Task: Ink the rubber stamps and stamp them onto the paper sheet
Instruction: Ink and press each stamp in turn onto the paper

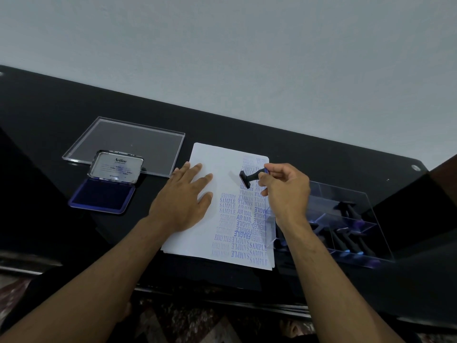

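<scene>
A white paper sheet (217, 164) lies on the black table, its right half covered with blue stamped words. My left hand (184, 199) rests flat on the sheet's left part, fingers spread. My right hand (284, 186) pinches the handle of a black rubber stamp (248, 178), held tilted just above the sheet's upper right area. An open blue ink pad (102, 195) with its lid raised sits left of the sheet.
A clear acrylic lid (128, 142) lies flat behind the ink pad. A clear acrylic box (351, 219) at the right of the sheet holds several more black stamps. The table's near edge runs below the sheet.
</scene>
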A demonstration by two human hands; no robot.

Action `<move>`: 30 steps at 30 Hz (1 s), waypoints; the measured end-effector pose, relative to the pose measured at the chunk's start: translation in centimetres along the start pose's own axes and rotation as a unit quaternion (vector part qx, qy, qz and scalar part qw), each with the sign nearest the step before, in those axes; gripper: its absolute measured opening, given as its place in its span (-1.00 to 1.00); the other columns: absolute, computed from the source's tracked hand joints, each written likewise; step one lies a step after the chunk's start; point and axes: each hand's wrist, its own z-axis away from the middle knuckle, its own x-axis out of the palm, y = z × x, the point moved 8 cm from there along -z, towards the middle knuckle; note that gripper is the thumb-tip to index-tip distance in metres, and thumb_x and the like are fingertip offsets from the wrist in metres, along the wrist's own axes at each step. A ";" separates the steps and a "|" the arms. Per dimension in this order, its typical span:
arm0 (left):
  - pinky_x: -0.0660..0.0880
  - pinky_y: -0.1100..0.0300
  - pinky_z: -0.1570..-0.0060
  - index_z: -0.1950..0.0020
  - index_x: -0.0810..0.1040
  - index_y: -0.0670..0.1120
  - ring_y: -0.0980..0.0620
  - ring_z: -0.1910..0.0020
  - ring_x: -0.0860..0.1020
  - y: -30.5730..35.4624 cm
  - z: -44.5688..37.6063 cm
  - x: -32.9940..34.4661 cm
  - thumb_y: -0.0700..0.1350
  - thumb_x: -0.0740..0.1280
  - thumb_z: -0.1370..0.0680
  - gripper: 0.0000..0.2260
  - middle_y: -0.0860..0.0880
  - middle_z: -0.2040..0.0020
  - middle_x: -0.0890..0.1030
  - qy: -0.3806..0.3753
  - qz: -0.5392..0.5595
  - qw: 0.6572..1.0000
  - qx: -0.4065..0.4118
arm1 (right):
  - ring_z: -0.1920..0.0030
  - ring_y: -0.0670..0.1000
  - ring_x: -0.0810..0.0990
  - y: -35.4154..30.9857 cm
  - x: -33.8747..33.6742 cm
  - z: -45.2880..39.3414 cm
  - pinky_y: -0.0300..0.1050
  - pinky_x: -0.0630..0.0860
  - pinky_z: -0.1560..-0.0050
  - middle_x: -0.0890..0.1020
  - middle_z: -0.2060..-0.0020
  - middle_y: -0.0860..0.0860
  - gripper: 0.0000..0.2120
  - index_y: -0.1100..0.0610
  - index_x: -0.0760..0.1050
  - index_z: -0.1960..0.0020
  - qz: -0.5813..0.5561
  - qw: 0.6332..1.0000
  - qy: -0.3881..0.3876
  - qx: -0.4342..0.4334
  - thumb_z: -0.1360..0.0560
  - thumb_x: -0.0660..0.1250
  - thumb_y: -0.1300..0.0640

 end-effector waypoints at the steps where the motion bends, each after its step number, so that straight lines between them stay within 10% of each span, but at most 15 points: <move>1: -0.12 0.03 -0.54 -0.59 0.25 0.10 -0.05 -0.63 -0.03 0.0 0.0 0.0 0.25 -0.03 -0.60 -0.42 0.00 -0.64 0.12 0.001 0.001 1.000 0.001 | 0.21 -0.03 0.70 0.0 0.0 0.0 -0.06 0.66 0.20 0.70 0.23 -0.05 -0.84 0.06 0.66 0.02 0.004 1.000 0.001 0.000 -0.43 0.48 0.26; 13: 0.29 -0.06 -0.46 -0.54 0.35 0.03 0.09 -0.62 -0.02 -0.6 3.0 -3.1 0.09 0.23 -0.64 -0.53 0.04 -0.62 0.16 0.053 0.083 0.994 -0.043 | 0.20 -0.15 0.66 -2.6 3.6 2.1 -0.07 0.66 0.09 0.69 0.20 -0.11 -0.83 0.05 0.68 0.01 0.053 0.996 -0.054 -0.051 -0.43 0.48 0.24; 30: 0.15 -0.14 -0.55 -0.50 0.41 -0.05 -0.17 -0.57 0.19 -13.8 13.1 -10.6 0.22 0.06 -0.57 -0.41 -0.14 -0.52 0.37 0.073 -0.084 0.982 -0.151 | 0.17 -0.24 0.62 -8.8 18.4 10.3 -0.56 0.43 0.19 0.69 0.08 -0.09 -0.83 0.03 0.68 -0.03 0.077 0.967 -0.202 -0.137 -0.46 0.47 0.20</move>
